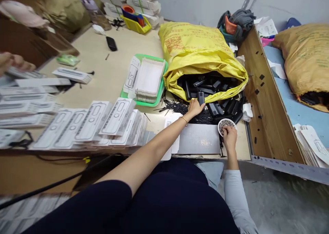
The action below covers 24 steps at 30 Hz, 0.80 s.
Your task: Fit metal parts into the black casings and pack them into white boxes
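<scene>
My left hand [195, 108] stretches forward to the mouth of a yellow woven sack [195, 42] and grips a black plastic case [200, 97]. Many similar black pieces fill the sack and spill out to its right. Thin black rods [177, 106] lie in a heap beside that hand. Over a small white bowl [219, 128] of tiny shiny metal pieces, my right hand [230, 137] dips its fingertips in, pinched together. Whatever is between them is hidden. A flat grey plate [199, 139] lies on the table between my forearms.
Printed white boxes [92, 120] stand in rows at left. A green tray [164, 90] holds white cartons. A wooden board [272, 100] edges the table at right, with a brown sack [305, 59] beyond. Another person's hand [17, 62] is at far left.
</scene>
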Motion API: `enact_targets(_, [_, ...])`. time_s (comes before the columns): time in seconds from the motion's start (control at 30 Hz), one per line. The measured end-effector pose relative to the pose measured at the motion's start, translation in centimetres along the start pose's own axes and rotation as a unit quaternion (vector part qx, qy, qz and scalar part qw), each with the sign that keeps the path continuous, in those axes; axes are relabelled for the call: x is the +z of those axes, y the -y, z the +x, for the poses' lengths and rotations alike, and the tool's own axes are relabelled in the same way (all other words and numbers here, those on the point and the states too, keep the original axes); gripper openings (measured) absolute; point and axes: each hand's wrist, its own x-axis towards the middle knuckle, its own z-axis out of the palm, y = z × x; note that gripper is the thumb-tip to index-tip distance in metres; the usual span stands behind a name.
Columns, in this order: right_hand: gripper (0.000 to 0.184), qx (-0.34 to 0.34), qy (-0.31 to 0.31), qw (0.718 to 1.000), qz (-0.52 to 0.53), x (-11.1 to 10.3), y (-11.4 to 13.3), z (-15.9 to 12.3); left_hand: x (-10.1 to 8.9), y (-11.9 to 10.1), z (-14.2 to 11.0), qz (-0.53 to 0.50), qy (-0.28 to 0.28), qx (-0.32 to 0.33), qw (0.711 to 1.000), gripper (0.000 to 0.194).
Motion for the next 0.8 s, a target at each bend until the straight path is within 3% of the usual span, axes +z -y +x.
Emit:
enact_targets(0.1, [0.022, 0.028, -0.010, 0.999, 0.045, -0.4, 0.8, -0.1, 0.7, 0.3, 1.8, -0.013, -0.006, -0.012, 1.000, 0.048])
enact_targets(0.2, [0.023, 0.102, -0.002, 0.976, 0.195, -1.0, 2.4, -0.4, -0.1, 1.2, 1.0, -0.036, -0.012, 0.015, 0.999, 0.044])
enact_targets(0.33, [0.025, 0.156, 0.027, 0.901, 0.403, -1.3, 5.4, -0.9, -2.1, 2.3, -2.5, -0.076, -0.011, 0.098, 0.992, 0.041])
enact_targets(0.5, [0.021, 0.173, 0.042, 0.836, 0.519, -0.8, 8.3, -1.4, -5.2, 2.6, -7.7, -0.066, -0.012, 0.267, 0.961, 0.027])
enact_targets(0.63, [0.018, 0.177, 0.045, 0.820, 0.543, -0.6, 9.7, -1.5, -6.9, 2.3, -9.9, -0.062, -0.008, 0.298, 0.953, 0.026])
enact_targets(0.8, [0.020, 0.178, 0.026, 0.824, 0.537, -0.3, 9.5, -1.2, -6.7, 2.5, -9.9, -0.070, -0.009, 0.285, 0.956, 0.028])
